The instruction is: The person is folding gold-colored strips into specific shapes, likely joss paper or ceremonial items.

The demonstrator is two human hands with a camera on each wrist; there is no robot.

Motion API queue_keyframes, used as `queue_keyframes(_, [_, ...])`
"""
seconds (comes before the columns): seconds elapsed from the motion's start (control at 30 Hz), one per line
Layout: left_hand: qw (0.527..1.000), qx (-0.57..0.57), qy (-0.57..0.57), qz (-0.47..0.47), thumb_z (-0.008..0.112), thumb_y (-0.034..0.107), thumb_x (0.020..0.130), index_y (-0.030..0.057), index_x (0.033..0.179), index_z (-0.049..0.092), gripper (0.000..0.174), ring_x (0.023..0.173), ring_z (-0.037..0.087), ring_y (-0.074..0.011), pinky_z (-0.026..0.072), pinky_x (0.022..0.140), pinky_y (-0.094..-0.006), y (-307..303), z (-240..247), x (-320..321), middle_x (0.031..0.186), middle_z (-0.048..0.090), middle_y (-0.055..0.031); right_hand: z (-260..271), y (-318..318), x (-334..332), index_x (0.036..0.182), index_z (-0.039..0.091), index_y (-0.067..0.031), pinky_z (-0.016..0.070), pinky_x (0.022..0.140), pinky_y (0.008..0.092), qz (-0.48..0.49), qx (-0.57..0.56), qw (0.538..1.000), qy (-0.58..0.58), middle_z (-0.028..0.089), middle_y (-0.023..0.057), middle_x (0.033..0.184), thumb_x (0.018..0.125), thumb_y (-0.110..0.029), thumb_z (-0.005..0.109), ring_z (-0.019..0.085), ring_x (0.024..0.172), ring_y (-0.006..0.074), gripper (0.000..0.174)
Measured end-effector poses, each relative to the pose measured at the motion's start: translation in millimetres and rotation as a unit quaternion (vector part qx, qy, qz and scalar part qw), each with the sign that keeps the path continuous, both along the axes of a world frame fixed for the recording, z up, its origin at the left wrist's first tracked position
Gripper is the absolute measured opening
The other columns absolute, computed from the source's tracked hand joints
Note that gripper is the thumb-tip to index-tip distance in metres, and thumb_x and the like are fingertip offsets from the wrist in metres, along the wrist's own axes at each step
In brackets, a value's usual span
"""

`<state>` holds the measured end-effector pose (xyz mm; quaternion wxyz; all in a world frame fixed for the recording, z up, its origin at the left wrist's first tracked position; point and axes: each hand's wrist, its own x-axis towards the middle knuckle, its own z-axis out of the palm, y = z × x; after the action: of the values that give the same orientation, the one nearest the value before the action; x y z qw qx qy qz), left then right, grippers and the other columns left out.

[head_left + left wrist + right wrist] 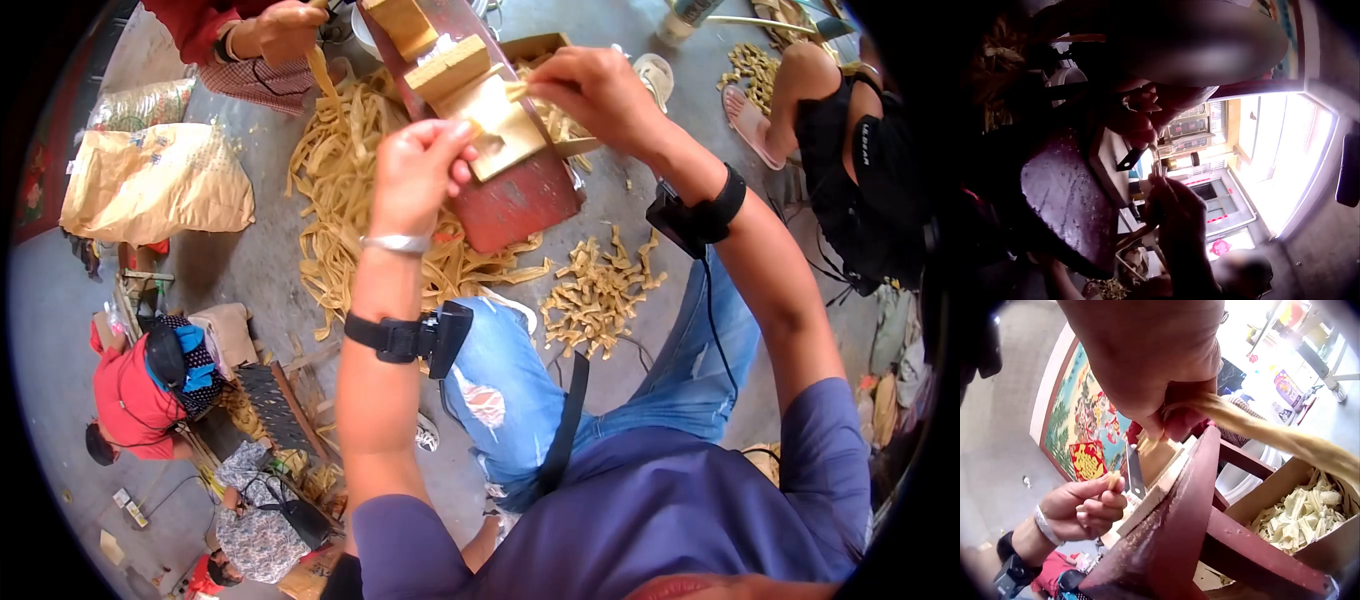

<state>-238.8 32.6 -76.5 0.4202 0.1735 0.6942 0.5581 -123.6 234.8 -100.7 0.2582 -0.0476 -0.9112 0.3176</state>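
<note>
The left hand [415,170] pinches a small yellowish piece [1114,480] between thumb and fingertips, at the left side of a wooden block [512,135]. Opposite it, the right hand [605,95] pinches a long tan strip [1272,434], whose tail hangs away to the right in the right wrist view. A flat metal blade [1134,472] stands up from the block between the two hands. The block rests on a red bench [520,205]. In the left wrist view the fingertips of both hands are close together beside the blade [1130,158]; that view is dark.
Long strips [340,200] heap on the floor left of the bench, with small knotted pieces [600,295] nearer the wearer. A cardboard box [1310,547] holds pale pieces. Another person's hand [285,32] holds a strip at upper left; a seated person's leg [800,95] is at right.
</note>
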Motion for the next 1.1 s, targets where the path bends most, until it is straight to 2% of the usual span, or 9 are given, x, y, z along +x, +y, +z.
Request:
queue_keyframes(0.1, [0.968,0.131,-0.213,0.031,0.048,0.023,0.098,-0.0045,0.109,0.057,0.031,0.065,0.057,-0.0149,0.0498,0.057,-0.0252,-14.7,5.5,27.9,0.085,0.062,-0.0125,16.2,-0.3,24.0,0.094,0.065,-0.0021,0.0511,0.069,0.0268,0.002,-0.214,0.977,-0.025,0.068,0.0066,0.077,0.089,-0.013,0.061,0.069,0.076,0.0168,0.013])
queue_keyframes(0.3, [0.960,0.029,-0.268,-0.075,0.044,0.025,0.099,-0.0063,0.118,0.054,0.038,0.078,0.066,-0.0222,0.0567,0.066,-0.0347,-20.9,10.2,114.8,0.097,0.066,-0.0189,29.7,-22.8,77.5,0.105,0.054,0.0020,0.0502,0.079,0.0242,0.110,-0.390,0.909,0.095,0.065,0.0087,0.098,0.094,-0.008,0.054,0.065,0.096,0.0155,0.015])
queue_keyframes(0.37, [0.985,-0.037,-0.130,-0.107,0.046,0.029,0.098,-0.0047,0.114,0.056,0.039,0.079,0.066,-0.0246,0.0550,0.073,-0.0328,-17.9,-10.6,138.5,0.097,0.066,-0.0158,37.3,-36.9,105.4,0.107,0.054,0.0015,0.0498,0.081,0.0235,0.122,-0.398,0.905,0.086,0.063,0.0062,0.097,0.095,-0.007,0.053,0.064,0.099,0.0146,0.015])
queue_keyframes(0.47, [0.952,0.061,-0.293,-0.060,0.045,0.028,0.099,-0.0016,0.117,0.057,0.037,0.089,0.066,-0.0187,0.0566,0.068,-0.0337,-15.2,-7.1,169.1,0.100,0.067,-0.0097,40.1,-64.9,149.9,0.104,0.056,0.0007,0.0492,0.073,0.0234,0.131,-0.428,0.891,0.080,0.064,0.0032,0.088,0.093,-0.011,0.057,0.063,0.084,0.0106,0.016])
queue_keyframes(0.57, [0.943,0.149,-0.290,0.062,0.047,0.027,0.098,0.0007,0.111,0.061,0.033,0.083,0.066,-0.0166,0.0555,0.065,-0.0307,-17.6,1.5,195.0,0.096,0.067,-0.0079,40.7,-93.0,200.0,0.096,0.063,-0.0015,0.0494,0.070,0.0268,0.073,-0.368,0.927,0.017,0.067,0.0067,0.085,0.087,-0.012,0.064,0.063,0.078,0.0133,0.014])
queue_keyframes(0.77, [0.985,0.081,-0.142,0.055,0.064,0.016,0.087,0.0039,0.094,0.063,0.014,0.071,0.060,-0.0061,0.0459,0.057,-0.0201,-16.7,25.8,235.4,0.082,0.066,-0.0006,48.8,-117.2,258.8,0.089,0.067,-0.0041,0.0481,0.074,0.0291,-0.032,-0.270,0.962,-0.004,0.067,0.0096,0.081,0.082,-0.013,0.068,0.063,0.081,0.0201,0.012])
queue_keyframes(0.9, [0.996,0.063,0.055,0.001,0.062,0.014,0.087,0.0049,0.085,0.065,0.010,0.060,0.058,-0.0106,0.0441,0.053,-0.0268,-14.3,21.0,242.6,0.075,0.065,-0.0051,54.4,-132.5,275.6,0.085,0.065,-0.0064,0.0465,0.084,0.0346,-0.032,-0.287,0.954,0.074,0.065,0.0085,0.105,0.082,-0.011,0.066,0.061,0.097,0.0242,0.006])
queue_keyframes(1.03, [0.922,-0.041,0.366,-0.118,0.064,0.009,0.078,0.0025,0.081,0.066,0.008,0.064,0.062,-0.0246,0.0474,0.060,-0.0343,-21.8,60.1,264.7,0.074,0.063,-0.0137,72.0,-117.1,266.4,0.085,0.063,-0.0085,0.0361,0.100,0.0397,-0.084,-0.100,0.987,0.092,0.059,0.0095,0.118,0.087,-0.011,0.058,0.051,0.117,0.0254,0.006])
queue_keyframes(1.1, [0.886,-0.029,0.449,-0.116,0.064,0.007,0.075,0.0019,0.083,0.067,0.009,0.066,0.063,-0.0271,0.0485,0.061,-0.0345,-20.6,66.5,267.8,0.074,0.064,-0.0136,61.1,-110.7,261.7,0.085,0.063,-0.0045,0.0458,0.085,0.0329,-0.092,-0.165,0.981,0.051,0.065,0.0088,0.099,0.089,-0.014,0.058,0.061,0.096,0.0193,0.011])
